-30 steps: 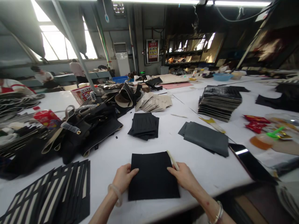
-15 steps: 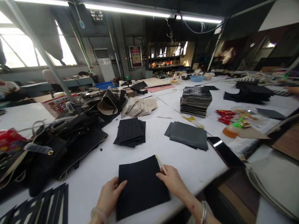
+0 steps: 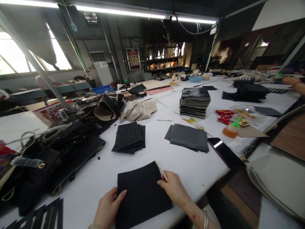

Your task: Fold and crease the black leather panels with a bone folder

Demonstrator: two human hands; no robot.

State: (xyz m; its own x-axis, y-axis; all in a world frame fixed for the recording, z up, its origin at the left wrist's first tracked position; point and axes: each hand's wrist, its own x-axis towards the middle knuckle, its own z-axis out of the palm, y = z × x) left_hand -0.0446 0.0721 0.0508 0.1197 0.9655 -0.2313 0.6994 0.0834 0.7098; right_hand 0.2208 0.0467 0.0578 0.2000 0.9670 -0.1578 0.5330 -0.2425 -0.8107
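Note:
A flat black rectangular panel lies at the table's near edge. My left hand is closed on its left edge, thumb on top and fingers at the side or underneath. In my right hand is a thin cream stick, pinched between thumb and fingers. The stick runs along the panel's upper right edge, its far end near the corner. Beyond the panel sit a stack of black pieces on the left and dark grey sheets on the right.
A heap of black bags covers the left side. A tall stack of black pieces, a phone, a bottle of amber liquid and red packets are to the right. A co-worker's hand shows at far right.
My view has turned slightly right, so the scene sits further left. Both hands keep their hold on the panel and the stick. More of the co-worker's arm shows at the right.

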